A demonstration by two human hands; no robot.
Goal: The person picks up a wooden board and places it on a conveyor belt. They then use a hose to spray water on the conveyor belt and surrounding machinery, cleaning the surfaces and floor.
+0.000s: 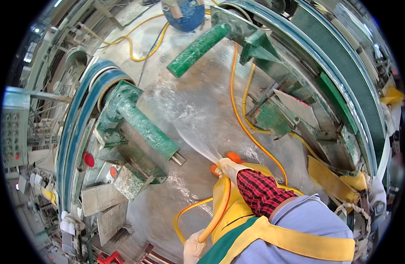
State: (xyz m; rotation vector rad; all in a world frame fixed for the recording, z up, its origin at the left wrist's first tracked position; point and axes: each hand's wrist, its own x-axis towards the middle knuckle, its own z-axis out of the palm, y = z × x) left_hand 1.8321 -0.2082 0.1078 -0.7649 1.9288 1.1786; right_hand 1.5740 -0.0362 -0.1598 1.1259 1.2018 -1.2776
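Observation:
A yellow hose with a red stripe runs up in front of my yellow apron. My right hand, in a pale glove below a red-and-black checked sleeve, is closed around the hose near its end. From there a white water jet shoots forward and left onto the wet grey floor. Lower down, my left hand, also pale-gloved, is wrapped round the same hose. The very tip of the hose is hidden by the right hand. Orange boots show beyond the apron.
Green machine frames with blue belts stand left and right. A green cylinder juts from the left machine, another from the far one. Hose loops lie on the floor. A blue drum stands far ahead.

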